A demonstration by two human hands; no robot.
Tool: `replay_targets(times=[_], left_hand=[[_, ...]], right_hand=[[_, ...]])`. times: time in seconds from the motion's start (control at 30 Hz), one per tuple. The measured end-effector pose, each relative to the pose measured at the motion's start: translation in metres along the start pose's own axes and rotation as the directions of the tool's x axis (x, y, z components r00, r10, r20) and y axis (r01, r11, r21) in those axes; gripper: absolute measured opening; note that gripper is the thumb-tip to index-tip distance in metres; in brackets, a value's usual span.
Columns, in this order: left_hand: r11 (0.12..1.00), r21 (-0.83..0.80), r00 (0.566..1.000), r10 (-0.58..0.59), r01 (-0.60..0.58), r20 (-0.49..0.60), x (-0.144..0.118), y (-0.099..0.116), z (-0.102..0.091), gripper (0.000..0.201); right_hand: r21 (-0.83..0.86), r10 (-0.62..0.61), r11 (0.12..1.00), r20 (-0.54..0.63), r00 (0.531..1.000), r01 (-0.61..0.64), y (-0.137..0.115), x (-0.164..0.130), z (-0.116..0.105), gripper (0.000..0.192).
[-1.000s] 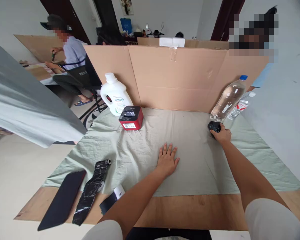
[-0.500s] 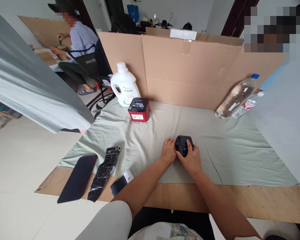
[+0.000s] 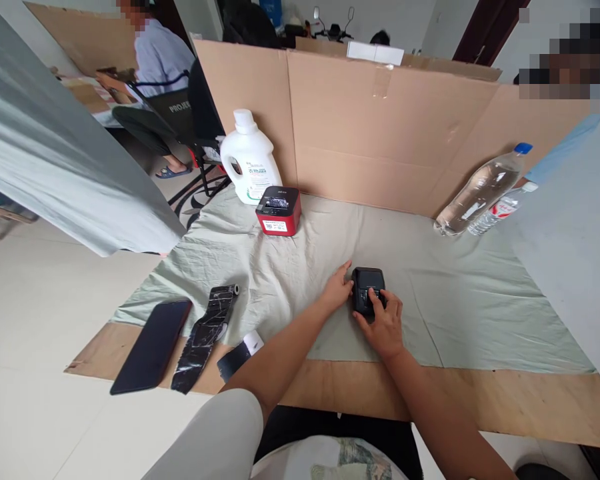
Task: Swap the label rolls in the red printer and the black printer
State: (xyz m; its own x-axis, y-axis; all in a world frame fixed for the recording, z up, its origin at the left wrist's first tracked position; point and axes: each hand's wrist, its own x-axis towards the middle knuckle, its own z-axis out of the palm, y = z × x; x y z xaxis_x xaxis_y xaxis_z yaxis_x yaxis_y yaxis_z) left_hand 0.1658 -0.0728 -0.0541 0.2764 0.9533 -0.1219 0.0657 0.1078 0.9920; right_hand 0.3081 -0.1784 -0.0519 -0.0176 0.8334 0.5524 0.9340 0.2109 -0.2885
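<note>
A small black boxy device [image 3: 367, 291] lies on the pale green cloth [image 3: 455, 293] near the table's middle. My right hand [image 3: 384, 325] rests on its near side, with fingers laid over its top. My left hand [image 3: 339, 289] touches the device's left edge with its fingertips. Both forearms reach in from the bottom of the view.
A red and black box [image 3: 279, 210] and a white jug [image 3: 249, 160] stand at the back left; two clear bottles [image 3: 480, 190] lean at the back right. A dark phone [image 3: 153, 345], black strip [image 3: 204, 337] and label roll [image 3: 240, 353] lie front left. Cardboard wall [image 3: 380, 127] behind; a seated person [image 3: 155, 67] far left.
My right hand brought the black device from beside the bottles to the middle of the cloth. Since then it has slid back to the device's near side, and my left hand opened against its edge.
</note>
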Motion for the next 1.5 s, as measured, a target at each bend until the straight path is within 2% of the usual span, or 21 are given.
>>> replay_targets(times=[0.1,0.3,0.63,0.77,0.87,0.97,1.03,1.1,1.17,1.2,1.27,1.4,1.5], left_hand=[[0.979,-0.045,0.968,-0.19,0.2,0.161,0.011,0.002,-0.004,0.071],[0.931,-0.155,0.927,-0.289,0.33,0.239,0.024,0.011,-0.013,0.069],[0.95,-0.087,0.942,-0.28,0.3,0.183,0.026,0.013,-0.007,0.068],[0.95,-0.089,0.946,-0.282,0.298,0.159,0.02,0.019,-0.007,0.071],[0.951,-0.107,0.949,-0.272,0.29,0.159,0.018,0.023,-0.006,0.069],[0.96,-0.104,0.958,-0.242,0.259,0.152,0.013,0.022,-0.004,0.058],[0.978,-0.058,0.978,-0.193,0.198,0.078,0.008,0.021,-0.002,0.046],[0.996,0.06,0.997,-0.066,0.068,-0.038,0.001,0.02,0.001,0.031],[0.973,0.21,0.991,0.11,-0.091,-0.078,-0.006,0.021,0.003,0.019],[0.951,0.265,0.982,0.18,-0.159,-0.056,-0.008,0.022,0.003,0.019],[0.924,0.301,0.969,0.248,-0.237,0.001,-0.009,0.026,0.003,0.03],[0.933,0.25,0.965,0.262,-0.26,0.027,-0.004,0.037,0.005,0.057],[0.863,0.416,0.954,0.297,-0.286,0.039,-0.002,0.049,0.012,0.05]], right_hand=[[-0.001,0.006,1.0,-0.003,1.0,-0.006,0.0,0.001,0.001,0.059],[-0.018,-0.002,1.0,-0.012,1.0,0.001,-0.002,0.003,-0.001,0.057],[-0.056,0.055,0.997,0.049,0.997,-0.052,-0.004,0.009,-0.005,0.053],[-0.075,0.089,0.994,0.085,0.992,-0.083,-0.003,0.01,-0.007,0.06],[-0.072,0.093,0.994,0.099,0.991,-0.086,0.0,0.009,-0.007,0.073],[-0.043,0.106,0.994,0.092,0.99,-0.102,0.006,0.01,-0.006,0.089],[0.001,0.088,0.996,0.088,0.992,-0.088,0.012,0.012,-0.005,0.089],[0.061,0.041,0.997,0.079,0.996,-0.046,0.02,0.013,-0.001,0.084],[0.128,0.009,0.992,0.056,0.998,-0.016,0.027,0.013,0.003,0.081],[0.162,0.007,0.987,0.043,0.999,-0.014,0.03,0.013,0.005,0.081],[0.226,0.024,0.974,0.025,0.999,-0.029,0.033,0.011,0.008,0.08],[0.318,0.055,0.946,0.02,0.998,-0.058,0.036,0.008,0.012,0.078],[0.361,0.069,0.93,0.005,0.998,-0.066,0.037,0.006,0.015,0.074]])
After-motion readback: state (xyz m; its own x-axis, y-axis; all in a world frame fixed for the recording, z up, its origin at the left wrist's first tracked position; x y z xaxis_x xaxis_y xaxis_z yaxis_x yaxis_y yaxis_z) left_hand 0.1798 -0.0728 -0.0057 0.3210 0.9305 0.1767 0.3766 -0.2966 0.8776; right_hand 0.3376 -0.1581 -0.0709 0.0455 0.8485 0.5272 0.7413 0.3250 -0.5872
